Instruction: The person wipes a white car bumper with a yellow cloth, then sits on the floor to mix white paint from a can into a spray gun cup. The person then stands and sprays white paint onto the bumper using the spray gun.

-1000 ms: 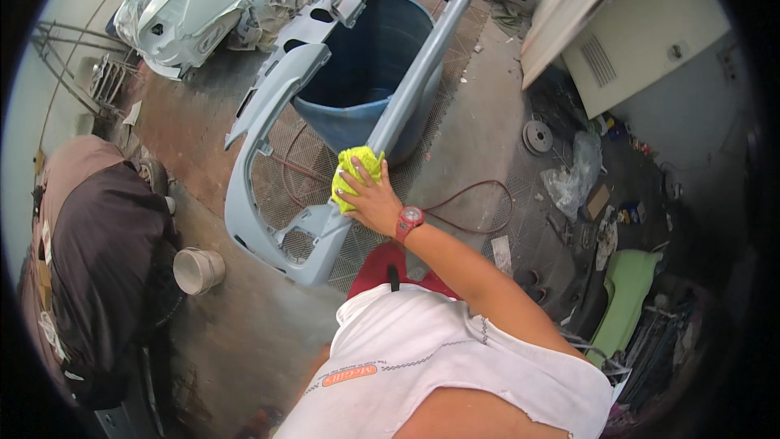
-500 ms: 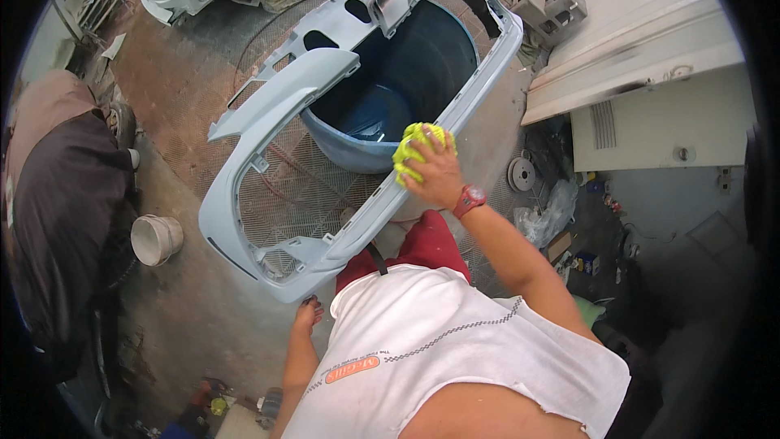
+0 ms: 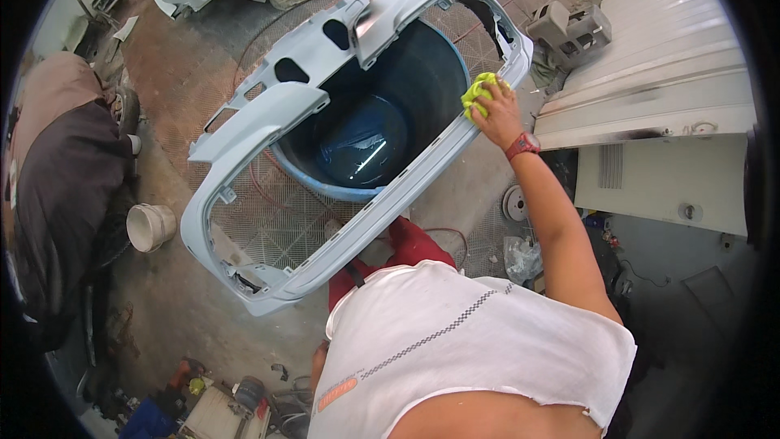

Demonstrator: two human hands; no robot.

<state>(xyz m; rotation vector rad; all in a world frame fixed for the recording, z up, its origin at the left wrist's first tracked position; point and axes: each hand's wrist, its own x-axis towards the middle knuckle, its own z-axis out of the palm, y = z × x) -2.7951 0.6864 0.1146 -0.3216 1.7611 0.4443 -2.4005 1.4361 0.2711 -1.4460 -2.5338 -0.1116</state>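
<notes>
Right hand [image 3: 497, 114]: I am clamping it on a crumpled neon-yellow cloth [image 3: 478, 98], which is touching a pale grey, open-framed bumper shell [image 3: 406, 189] near the right end of its near edge. The shell is lying across the rim of a large, round blue tub [image 3: 325, 189]. Left hand [image 3: 319, 358]: it is showing only partly beside my white shirt [image 3: 422, 333], well apart from the right; I cannot tell its grip.
</notes>
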